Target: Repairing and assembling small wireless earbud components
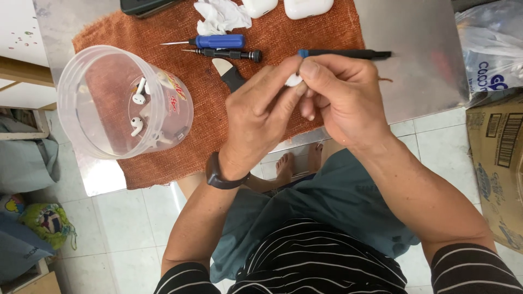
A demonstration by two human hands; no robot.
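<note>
My left hand (260,117) pinches a small white earbud (293,81) between thumb and fingers above the rust-coloured cloth (283,32). My right hand (338,95) meets it from the right and holds a thin black tool with a blue tip (348,54), lying level across my fingers. The earbud is mostly hidden by my fingertips. A dark band (220,177) sits on my left wrist.
A clear plastic tub (117,103) with white earbuds inside lies at the left on the cloth. A blue-handled screwdriver (215,41), a black screwdriver (229,54), a dark pry tool (229,73), crumpled tissue (220,15) and white cases (305,6) lie behind. A cardboard box (498,163) stands at the right.
</note>
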